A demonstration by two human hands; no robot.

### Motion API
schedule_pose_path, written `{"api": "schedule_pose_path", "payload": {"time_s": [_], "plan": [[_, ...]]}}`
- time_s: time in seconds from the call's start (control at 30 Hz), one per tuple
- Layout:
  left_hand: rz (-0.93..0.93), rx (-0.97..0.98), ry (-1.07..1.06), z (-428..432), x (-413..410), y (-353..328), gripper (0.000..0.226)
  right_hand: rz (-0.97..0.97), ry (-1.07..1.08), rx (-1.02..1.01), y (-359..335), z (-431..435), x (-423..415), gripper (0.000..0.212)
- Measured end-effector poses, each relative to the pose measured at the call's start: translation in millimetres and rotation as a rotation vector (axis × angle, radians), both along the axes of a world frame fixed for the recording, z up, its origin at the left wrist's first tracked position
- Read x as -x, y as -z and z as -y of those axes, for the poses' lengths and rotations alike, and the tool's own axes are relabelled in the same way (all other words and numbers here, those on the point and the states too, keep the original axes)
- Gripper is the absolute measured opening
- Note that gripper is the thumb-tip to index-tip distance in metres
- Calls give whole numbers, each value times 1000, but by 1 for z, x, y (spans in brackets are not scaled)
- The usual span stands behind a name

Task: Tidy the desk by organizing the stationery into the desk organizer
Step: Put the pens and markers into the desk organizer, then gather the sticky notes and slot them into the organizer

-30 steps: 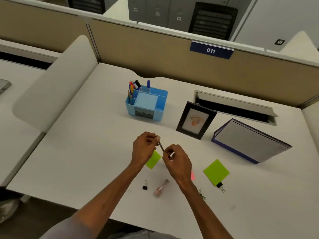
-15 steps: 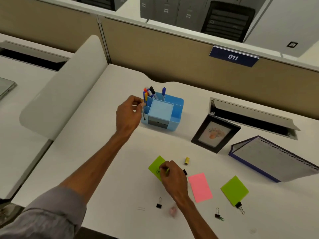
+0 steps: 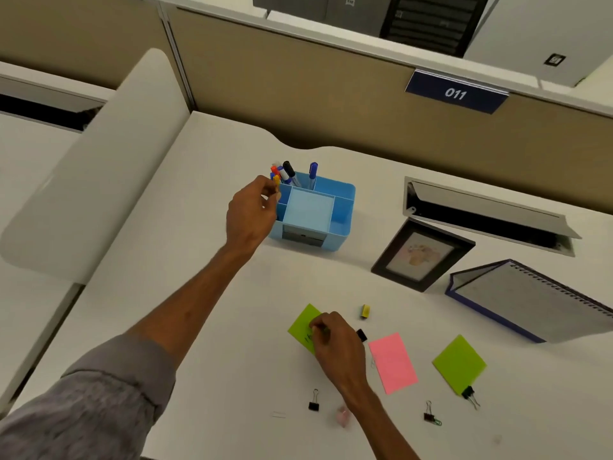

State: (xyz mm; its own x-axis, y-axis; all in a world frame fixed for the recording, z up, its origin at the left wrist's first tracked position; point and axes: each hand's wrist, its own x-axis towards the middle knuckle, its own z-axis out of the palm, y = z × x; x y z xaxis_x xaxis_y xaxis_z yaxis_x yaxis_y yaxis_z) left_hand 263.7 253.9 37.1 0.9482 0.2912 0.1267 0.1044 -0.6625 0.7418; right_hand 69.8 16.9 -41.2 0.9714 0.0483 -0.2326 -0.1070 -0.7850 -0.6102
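Note:
The blue desk organizer stands mid-desk with several pens upright in its back compartments. My left hand is at its left side, fingertips pinched on a pen at the left compartment. My right hand rests on a green sticky note near the front, fingers curled round a small green marker; a black end shows to the right of the hand. Loose on the desk lie a pink sticky note, a second green note, a small yellow item and binder clips.
A photo frame and an open spiral notebook stand at the right, behind them an open cable hatch. A pink eraser and another clip lie near the front edge. A white divider bounds the left.
My hands parted: the left carried a thin pen up to the organizer's left compartment, and the right dropped onto the green sticky note and closed on the green marker.

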Motion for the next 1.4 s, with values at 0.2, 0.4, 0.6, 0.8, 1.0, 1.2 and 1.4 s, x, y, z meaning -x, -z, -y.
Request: {"api": "schedule_pose_path", "payload": {"time_s": [0.2, 0.4, 0.6, 0.8, 1.0, 1.2, 1.4], "plan": [[-37, -7, -4, 4, 5, 9, 26, -9, 56, -13, -2, 16, 7, 12], [56, -10, -70, 17, 23, 4, 29, -6, 46, -11, -9, 31, 20, 10], [182, 6, -70, 62, 68, 1, 29, -19, 24, -14, -17, 47, 47, 8], [104, 16, 32, 127, 123, 6, 27, 28, 58, -50, -18, 77, 80, 13], [-96, -45, 406, 189, 170, 42, 24, 138, 181, -84, -20, 117, 87, 21], [-247, -273, 641, 225, 186, 67, 38, 110, 271, 212, -7, 153, 79, 31], [-293, -317, 674, 239, 188, 73, 42, 4, 255, 388, 1, 158, 76, 63]]}}
